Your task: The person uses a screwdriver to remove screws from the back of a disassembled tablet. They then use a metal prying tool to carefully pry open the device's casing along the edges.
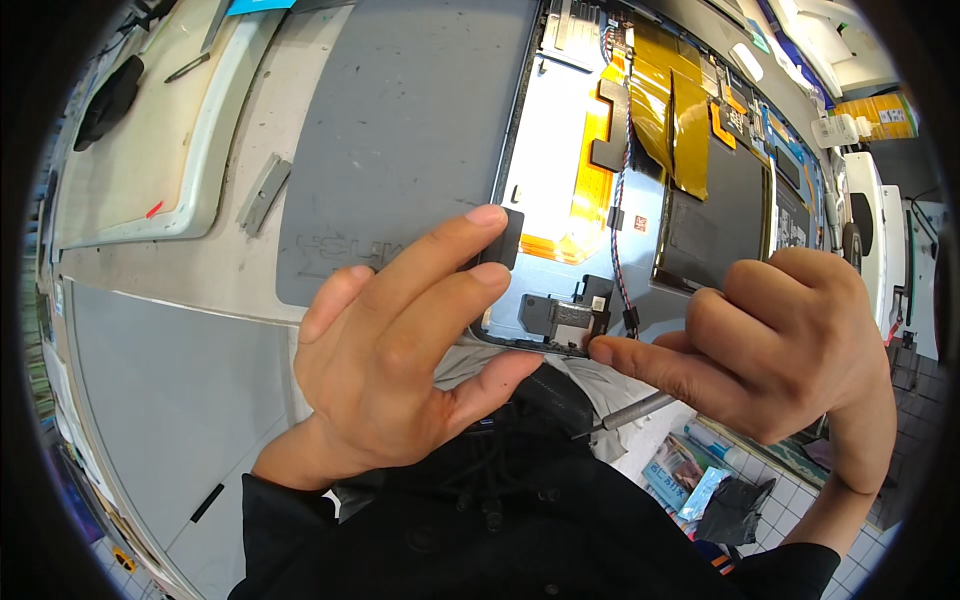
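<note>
An opened tablet (655, 235) with its inner parts bare lies in front of me, its near left corner toward my lap. My left hand (390, 350) is spread, two fingertips at a black pad (510, 240) on the tablet's left edge and the thumb by the near edge. With its index finger, my right hand (780, 340) presses at the near edge beside a small black part with a silvery patch (570, 318). The other fingers are curled over a slim grey screwdriver (635, 411), whose thin tip points left; its rear end is hidden in the hand.
Beneath the tablet spreads a grey mat (390, 130). A grey metal block (265, 195) lies left of it, near a white-rimmed tray (215, 175) holding a pen. At far right stands a white bottle (840, 130). Packets and a black bag (735, 512) lie lower right.
</note>
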### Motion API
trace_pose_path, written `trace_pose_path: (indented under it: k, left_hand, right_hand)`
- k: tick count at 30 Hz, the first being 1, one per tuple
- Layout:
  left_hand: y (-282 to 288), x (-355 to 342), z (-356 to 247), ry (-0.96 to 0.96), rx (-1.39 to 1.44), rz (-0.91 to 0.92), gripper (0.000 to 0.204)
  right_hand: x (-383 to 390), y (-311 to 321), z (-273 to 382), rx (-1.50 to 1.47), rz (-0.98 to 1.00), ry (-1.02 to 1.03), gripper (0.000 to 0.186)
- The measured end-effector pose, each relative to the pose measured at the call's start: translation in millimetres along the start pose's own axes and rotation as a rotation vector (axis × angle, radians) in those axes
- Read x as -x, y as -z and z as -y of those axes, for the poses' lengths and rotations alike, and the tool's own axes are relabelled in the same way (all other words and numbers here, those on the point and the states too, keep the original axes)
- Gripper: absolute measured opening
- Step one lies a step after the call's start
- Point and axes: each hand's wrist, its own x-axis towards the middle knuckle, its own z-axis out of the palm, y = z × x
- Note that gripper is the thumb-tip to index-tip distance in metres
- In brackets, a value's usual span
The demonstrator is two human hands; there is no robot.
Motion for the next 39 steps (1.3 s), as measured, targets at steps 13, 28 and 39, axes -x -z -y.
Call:
trace_pose_path:
  k: [13, 28, 39]
  left_hand:
    - [-2.2, -1.9, -2.0, 0.015, 0.003, 0.013, 0.062]
    - [3.6, 2.1, -3.5, 0.057, 0.058, 0.014, 0.063]
    - [6.6, 3.7, -3.3, 0.055, 0.066, 0.017, 0.065]
  right_hand:
    - [3.1, 0.7, -0.5, -0.026, 0.052, -0.022, 0.036]
    - [-14.1, -7.1, 0.0, -0.073, -0.081, 0.033, 0.034]
    - [-12.8, -1.6, 0.8, -0.081, -0.046, 0.031, 0.035]
